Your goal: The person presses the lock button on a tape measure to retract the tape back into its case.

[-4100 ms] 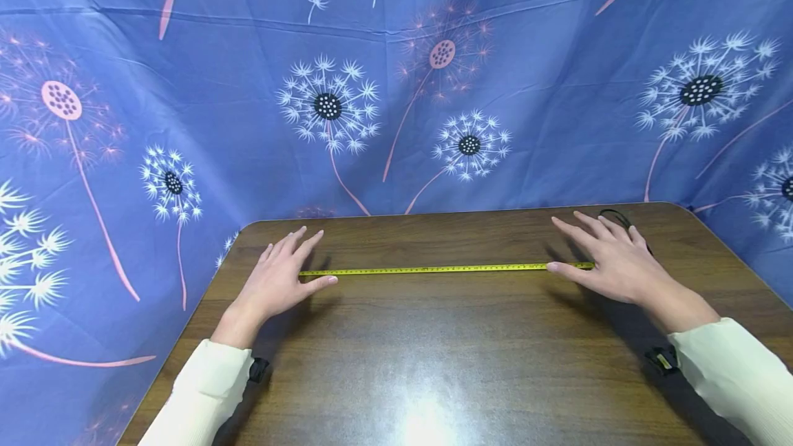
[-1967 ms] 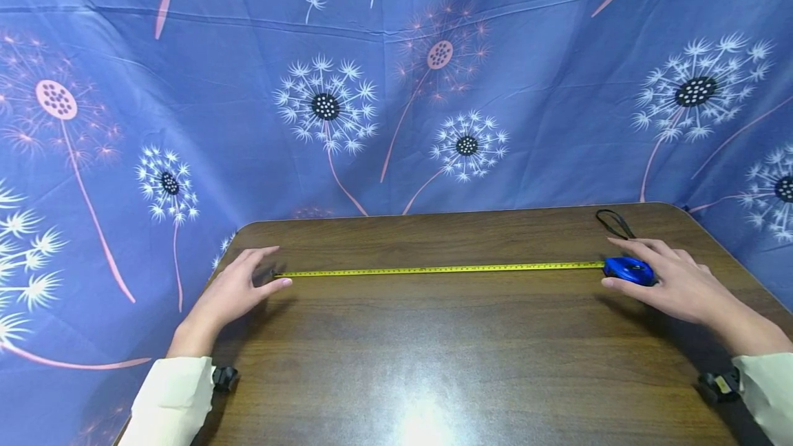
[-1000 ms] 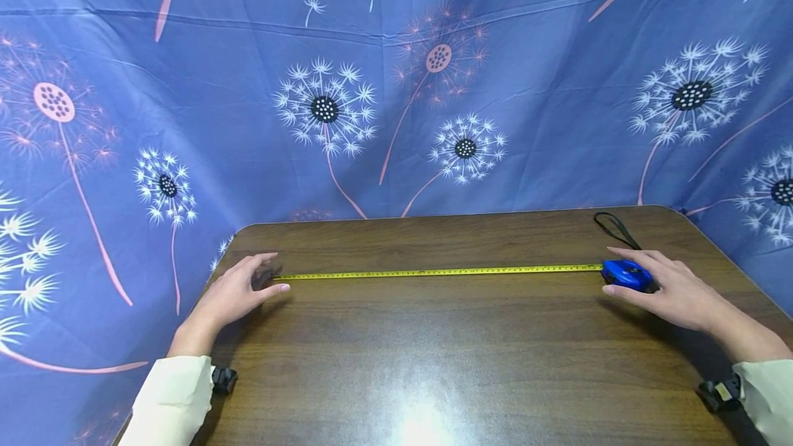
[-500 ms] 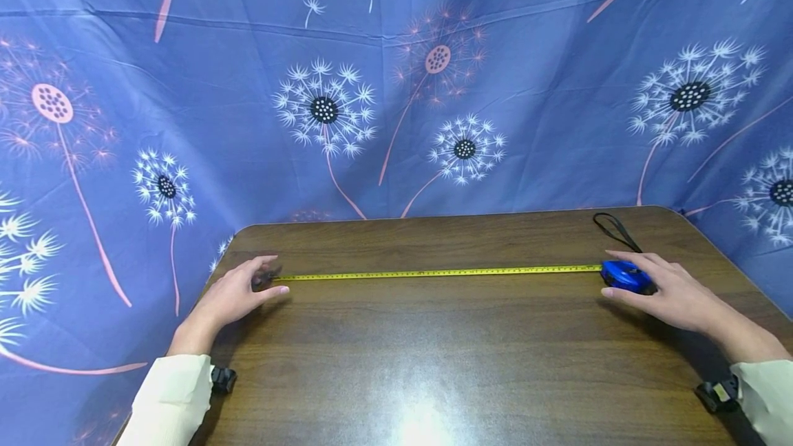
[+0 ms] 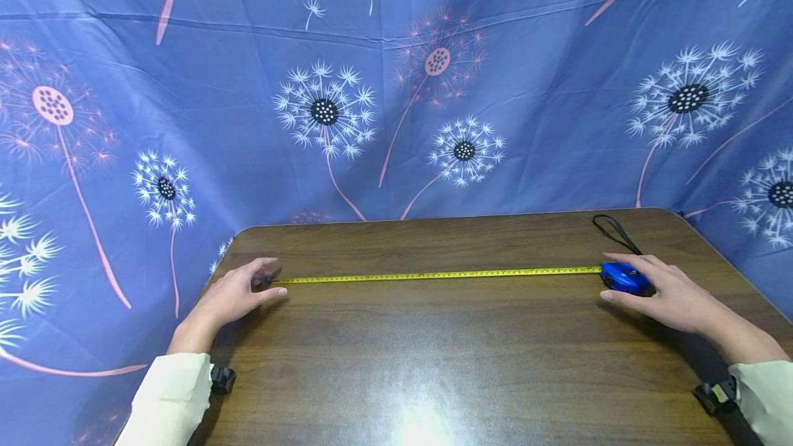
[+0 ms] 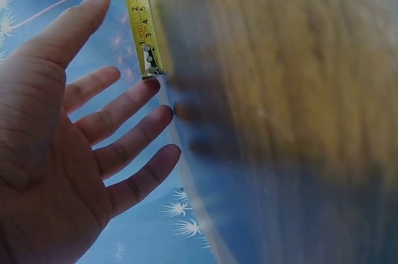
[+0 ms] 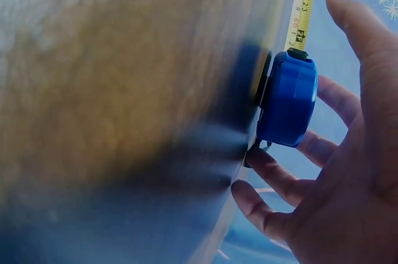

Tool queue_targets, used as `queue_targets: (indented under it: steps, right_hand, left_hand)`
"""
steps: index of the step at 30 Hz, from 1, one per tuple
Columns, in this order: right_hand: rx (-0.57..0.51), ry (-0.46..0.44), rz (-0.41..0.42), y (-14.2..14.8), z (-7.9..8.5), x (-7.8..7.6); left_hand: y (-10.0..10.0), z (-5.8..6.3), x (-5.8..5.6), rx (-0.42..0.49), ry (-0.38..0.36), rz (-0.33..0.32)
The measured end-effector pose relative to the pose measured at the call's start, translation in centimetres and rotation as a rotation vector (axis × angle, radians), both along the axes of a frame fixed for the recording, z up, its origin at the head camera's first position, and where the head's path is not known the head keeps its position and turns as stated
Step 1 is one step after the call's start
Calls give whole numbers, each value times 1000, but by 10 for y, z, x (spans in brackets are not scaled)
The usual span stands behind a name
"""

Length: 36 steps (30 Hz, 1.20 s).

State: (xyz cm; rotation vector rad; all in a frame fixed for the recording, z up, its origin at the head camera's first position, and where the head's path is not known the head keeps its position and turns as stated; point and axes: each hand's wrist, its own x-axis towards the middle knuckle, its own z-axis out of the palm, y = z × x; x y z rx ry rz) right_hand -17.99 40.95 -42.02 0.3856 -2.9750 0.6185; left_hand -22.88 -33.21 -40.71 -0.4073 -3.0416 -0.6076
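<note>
The brown wood-grain worktop, round-cornered at its far edge and glossy near me, carries a blue tape measure; its yellow blade stretches to my left, its black strap loops toward the back.

Looks smooth, glossy and plastic on the blue tape-measure case; shines like bare metal at the end hook. Shows glossy wood grain across the tabletop, creased matt cloth on the backdrop.
</note>
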Motion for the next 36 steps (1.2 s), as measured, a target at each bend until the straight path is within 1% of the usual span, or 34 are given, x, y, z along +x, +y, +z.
queue_targets:
  steps: [5, 12, 20, 27, 36]
  right_hand:
    - [-11, 1, 8, 0, 0, 1]
    - [-3, 55, 34, 2, -1, 1]
    - [-3, 73, 56, 2, -1, 1]
    - [0, 117, 68, 2, -2, 1]
    - [21, 156, 77, 4, -3, 1]
  left_hand:
    - [-3, -1, 0, 4, 15, -18]
    - [-4, -2, -2, 3, 34, -56]
    - [-6, -2, -1, 7, 20, -59]
    - [-7, -3, -1, 14, 21, -60]
    - [-7, -2, -1, -5, 13, -51]
